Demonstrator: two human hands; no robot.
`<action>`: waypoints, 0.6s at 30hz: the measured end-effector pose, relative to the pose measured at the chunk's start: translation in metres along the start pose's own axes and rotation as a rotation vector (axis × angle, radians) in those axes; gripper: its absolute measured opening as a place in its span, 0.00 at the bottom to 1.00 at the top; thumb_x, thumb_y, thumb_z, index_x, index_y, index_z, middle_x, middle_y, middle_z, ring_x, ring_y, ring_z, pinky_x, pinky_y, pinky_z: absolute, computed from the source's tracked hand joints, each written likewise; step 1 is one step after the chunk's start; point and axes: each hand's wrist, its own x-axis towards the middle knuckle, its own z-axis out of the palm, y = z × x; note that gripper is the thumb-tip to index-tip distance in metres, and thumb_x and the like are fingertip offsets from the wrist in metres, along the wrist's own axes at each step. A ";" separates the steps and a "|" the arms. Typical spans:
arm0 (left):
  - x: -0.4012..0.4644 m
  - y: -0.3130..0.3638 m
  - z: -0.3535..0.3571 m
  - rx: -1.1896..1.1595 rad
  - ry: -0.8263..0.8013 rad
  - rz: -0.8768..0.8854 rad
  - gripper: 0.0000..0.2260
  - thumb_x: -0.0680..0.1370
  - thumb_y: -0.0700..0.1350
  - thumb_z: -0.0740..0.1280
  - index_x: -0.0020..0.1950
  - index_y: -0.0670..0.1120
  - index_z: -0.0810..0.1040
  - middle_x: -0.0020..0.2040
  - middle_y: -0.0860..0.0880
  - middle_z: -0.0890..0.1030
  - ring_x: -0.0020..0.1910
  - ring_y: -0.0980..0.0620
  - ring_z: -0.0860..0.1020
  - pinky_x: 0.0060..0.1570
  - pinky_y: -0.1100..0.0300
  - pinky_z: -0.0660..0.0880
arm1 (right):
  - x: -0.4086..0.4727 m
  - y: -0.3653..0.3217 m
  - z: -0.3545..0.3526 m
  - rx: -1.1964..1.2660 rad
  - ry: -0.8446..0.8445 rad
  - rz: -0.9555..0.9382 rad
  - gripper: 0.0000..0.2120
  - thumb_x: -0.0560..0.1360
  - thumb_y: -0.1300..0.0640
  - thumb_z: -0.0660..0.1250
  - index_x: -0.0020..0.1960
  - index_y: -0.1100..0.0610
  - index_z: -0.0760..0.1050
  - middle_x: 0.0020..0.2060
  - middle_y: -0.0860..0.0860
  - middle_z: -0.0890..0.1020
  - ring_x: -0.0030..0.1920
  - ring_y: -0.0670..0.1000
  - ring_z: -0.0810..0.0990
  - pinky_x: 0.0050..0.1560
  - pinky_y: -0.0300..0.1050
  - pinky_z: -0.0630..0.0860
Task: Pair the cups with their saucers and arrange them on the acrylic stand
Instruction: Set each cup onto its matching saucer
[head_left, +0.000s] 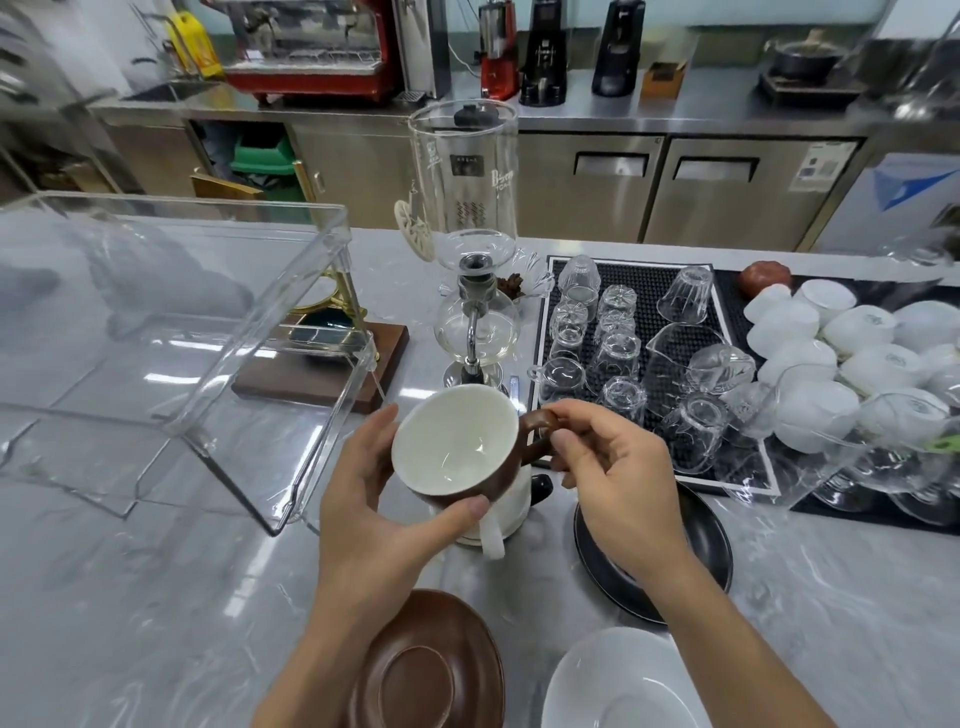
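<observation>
The brown cup (457, 452), white inside, is held up in the middle of the frame, above the tabletop (156, 597) and tilted so its mouth faces the camera. The left hand (374, 499) cups its body, thumb curled under the lower rim and fingers behind the far side. The right hand (618, 478) pinches the brown handle (537, 434) between thumb and forefinger. So both grips are closed on the same cup.

Directly below, at the bottom centre of the frame, lies the brown saucer (426, 670), bare and matching the cup in colour. To its right sits a white saucer (618, 680), and above that a black saucer (701, 545), partly hidden by the right wrist. A white cup (498, 514) stands behind and under the held one, with only its lower wall and handle showing.

The step in hand looks like pairing: the cup is lifted, not yet set down. The next move probably calls for levelling the cup and lowering it onto the well of the brown saucer, then carrying the pair to the clear acrylic stand (208, 332) in the left of the frame, whose surfaces are hard to read because they are transparent.

On the right, upturned glasses (623, 353) crowd a black rubber mat (654, 312), with white bowls (821, 364) beyond; a glass siphon brewer (467, 260) stands just behind the hands.
</observation>
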 end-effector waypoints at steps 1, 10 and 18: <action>-0.002 0.003 -0.002 -0.009 0.004 0.016 0.46 0.55 0.54 0.85 0.71 0.56 0.73 0.65 0.53 0.82 0.67 0.55 0.79 0.65 0.63 0.74 | -0.003 -0.003 0.000 0.009 -0.003 -0.009 0.12 0.77 0.68 0.66 0.56 0.57 0.83 0.44 0.51 0.86 0.40 0.48 0.84 0.41 0.38 0.78; -0.038 0.020 -0.029 -0.019 0.070 0.055 0.44 0.52 0.55 0.84 0.67 0.63 0.74 0.63 0.56 0.82 0.64 0.57 0.80 0.62 0.64 0.76 | -0.036 -0.022 0.007 0.003 -0.057 -0.104 0.21 0.76 0.68 0.68 0.49 0.39 0.81 0.43 0.47 0.87 0.37 0.44 0.83 0.40 0.37 0.78; -0.071 0.015 -0.056 0.030 0.064 0.038 0.47 0.51 0.55 0.85 0.69 0.57 0.75 0.63 0.60 0.82 0.63 0.59 0.80 0.60 0.70 0.75 | -0.070 -0.024 0.015 -0.056 -0.114 -0.101 0.22 0.75 0.66 0.71 0.48 0.36 0.80 0.41 0.40 0.86 0.39 0.42 0.83 0.43 0.42 0.79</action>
